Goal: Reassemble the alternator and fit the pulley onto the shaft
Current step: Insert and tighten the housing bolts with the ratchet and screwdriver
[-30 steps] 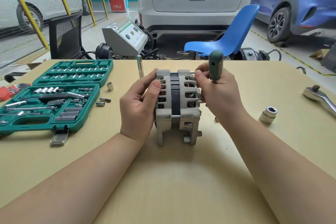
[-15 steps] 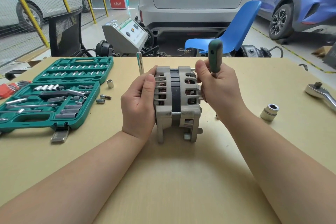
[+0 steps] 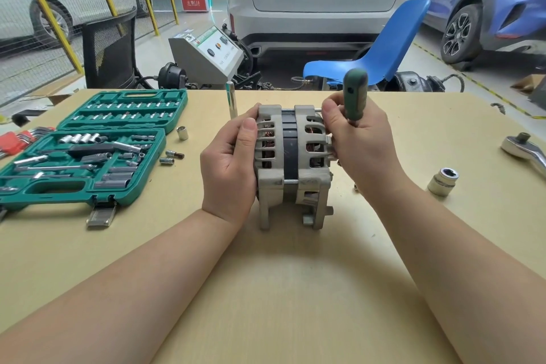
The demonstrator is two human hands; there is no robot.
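While the alternator (image 3: 292, 165) stands upright on its mounting lugs near the middle of the tan table (image 3: 295, 289), both hands are on it. The left hand (image 3: 229, 168) wraps the left end of the grey housing, thumb laid across the front ribs and the other fingers curled out of sight behind the casing. The right hand (image 3: 359, 145) sits against the right end; its fingers are closed round the lower part of a green-handled driver (image 3: 355, 91), whose handle sticks straight up above the fist, and the working end is hidden by the hand. A long through bolt (image 3: 301, 111) shows along the top edge of the housing, reaching toward the right thumb; another bolt (image 3: 291, 182) spans the dark centre band lower down. Copper windings show through the vent slots. To the left lies an open green socket case (image 3: 88, 156), with loose sockets (image 3: 182, 132) and small bits (image 3: 174, 154) just beside it. A chrome extension bar (image 3: 231, 100) stands upright behind the left hand. To the right, well apart from the alternator, a large socket (image 3: 443, 181) stands on the table and a ratchet (image 3: 524, 151) lies near the edge. Whether the pulley is present cannot be told.
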